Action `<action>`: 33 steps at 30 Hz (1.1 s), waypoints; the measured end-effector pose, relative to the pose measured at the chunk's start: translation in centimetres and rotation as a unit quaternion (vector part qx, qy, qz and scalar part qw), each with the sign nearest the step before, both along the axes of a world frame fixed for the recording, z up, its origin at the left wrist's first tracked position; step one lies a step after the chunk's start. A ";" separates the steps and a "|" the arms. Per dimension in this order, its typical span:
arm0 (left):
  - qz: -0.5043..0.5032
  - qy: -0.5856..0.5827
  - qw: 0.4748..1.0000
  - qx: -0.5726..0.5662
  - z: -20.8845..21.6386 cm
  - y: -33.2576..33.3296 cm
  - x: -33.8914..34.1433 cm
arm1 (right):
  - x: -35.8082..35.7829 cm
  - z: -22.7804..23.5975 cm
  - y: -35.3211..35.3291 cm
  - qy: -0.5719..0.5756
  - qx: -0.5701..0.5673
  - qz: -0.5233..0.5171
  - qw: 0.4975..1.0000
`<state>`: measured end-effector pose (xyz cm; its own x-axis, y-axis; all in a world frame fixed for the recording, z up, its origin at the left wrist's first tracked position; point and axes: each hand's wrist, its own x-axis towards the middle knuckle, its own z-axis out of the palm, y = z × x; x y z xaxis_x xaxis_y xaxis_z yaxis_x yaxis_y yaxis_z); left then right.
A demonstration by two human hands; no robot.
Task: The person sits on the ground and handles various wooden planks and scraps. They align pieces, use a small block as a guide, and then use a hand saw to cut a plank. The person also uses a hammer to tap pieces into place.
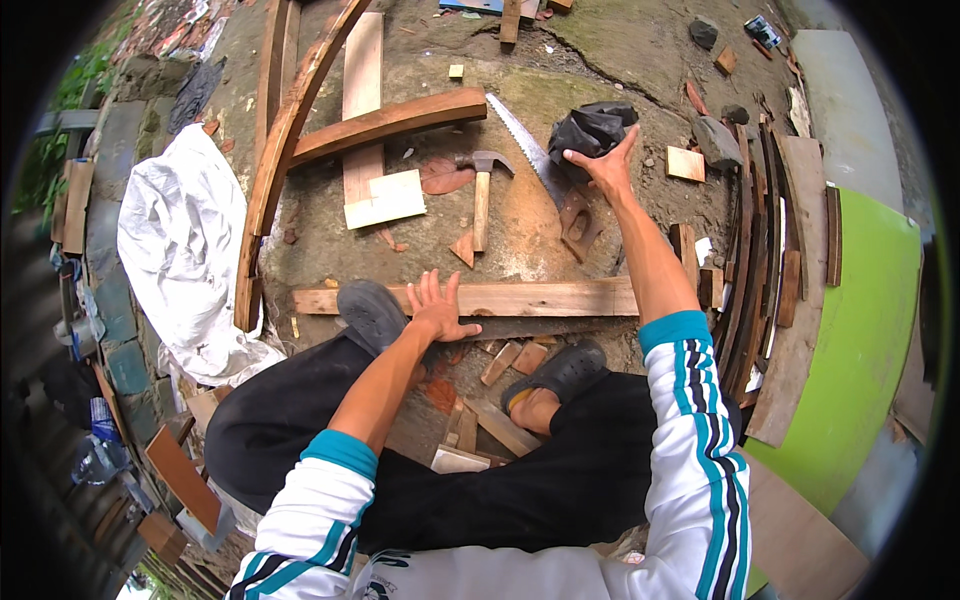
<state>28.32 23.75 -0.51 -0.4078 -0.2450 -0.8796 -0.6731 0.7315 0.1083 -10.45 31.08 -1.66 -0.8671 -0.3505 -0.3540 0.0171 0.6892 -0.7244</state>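
With fingers spread, my left hand (435, 308) rests on a long wooden plank (540, 299) that lies crosswise before me, beside my shoe (372, 316). My right hand (608, 168) reaches forward and grips a crumpled black plastic bag (590, 130). The bag covers part of a handsaw (530, 150), whose wooden handle (577, 222) points toward me. A claw hammer (482, 205) with a wooden handle lies between the saw and a pale square board (385, 200). A small wooden triangle (463, 247) is near the hammer's handle end.
A wooden frame of joined beams (390, 125) stands at the left, beside a white sack (185, 250). Stacked wood strips (765, 250) and a green panel (860, 330) line the right side. Offcuts (500, 362) lie between my feet; a stone (716, 143) sits at far right.
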 end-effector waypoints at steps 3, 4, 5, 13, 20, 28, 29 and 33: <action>0.007 -0.001 1.000 0.009 -0.3 -0.3 0.7 | -1.2 1.5 -2.9 -0.066 0.048 0.077 0.994; 0.006 0.005 1.000 0.011 -0.4 -0.3 0.7 | -2.1 1.6 -3.5 -0.073 0.078 0.090 0.990; -0.001 0.007 1.000 0.015 -0.4 -0.3 0.2 | -3.7 0.6 -3.5 -0.117 0.122 0.102 0.980; 0.004 -0.004 0.999 0.032 -0.9 -0.4 0.2 | -8.2 -0.9 -0.3 -0.072 -0.031 -0.075 0.994; 0.000 -0.022 1.000 0.022 -0.7 -0.4 -0.1 | -11.1 -0.1 6.6 0.005 -0.095 -0.172 0.980; 0.011 -0.022 1.000 0.012 -0.7 -0.6 0.1 | 2.4 -7.4 8.7 -0.273 0.099 -0.050 0.956; 0.015 -0.022 1.000 0.008 -0.8 -0.6 0.5 | 4.5 -7.1 7.7 -0.260 0.172 -0.030 0.950; 0.006 -0.018 1.000 0.001 -0.4 -0.2 -0.1 | 7.7 -9.0 7.9 -0.163 0.266 -0.026 0.950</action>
<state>28.20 23.57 -0.90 -0.3735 -0.2481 -0.8938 -0.6858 0.7227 0.0860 -2.72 39.01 -10.64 -0.6925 -0.0073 -0.7214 0.2237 0.9485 -0.2243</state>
